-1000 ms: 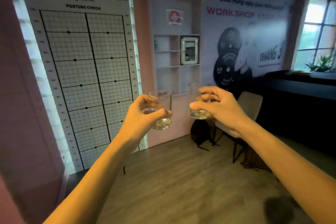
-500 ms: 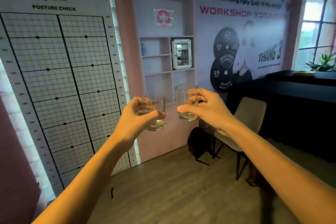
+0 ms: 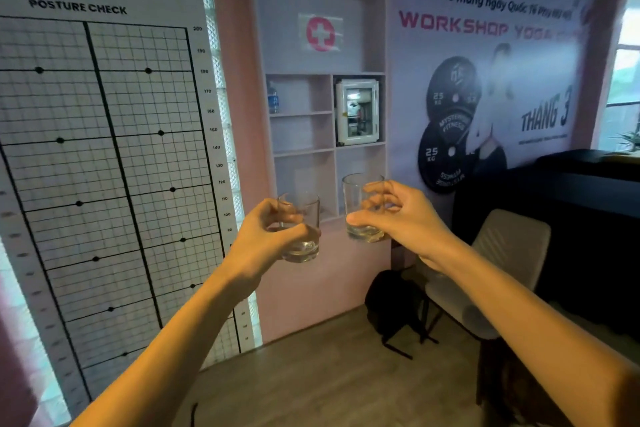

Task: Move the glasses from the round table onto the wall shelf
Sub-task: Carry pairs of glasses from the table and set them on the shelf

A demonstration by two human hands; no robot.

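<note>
Each of my hands carries a clear drinking glass in the air in front of the wall shelf [image 3: 304, 151]. My left hand [image 3: 266, 243] grips one glass [image 3: 304, 246] around its side, thumb across the front. My right hand [image 3: 405, 218] holds the other glass [image 3: 360, 215] slightly higher, fingers curled around its right side. Both glasses stay upright and hang just before the shelf's lowest compartments. The shelf is a recessed white unit with several cubbies. The round table is out of view.
A water bottle [image 3: 273, 99] stands in the upper left cubby and a white cabinet box [image 3: 357, 112] fills the upper right one. A posture-check board [image 3: 104, 163] leans at the left. A beige chair [image 3: 498, 274], a black backpack [image 3: 391, 305] and a dark counter [image 3: 571, 204] are at the right.
I have moved closer to the wall shelf, which now looks larger and more central. Both hands still hold their glasses, carried forward toward the lower compartments.
</note>
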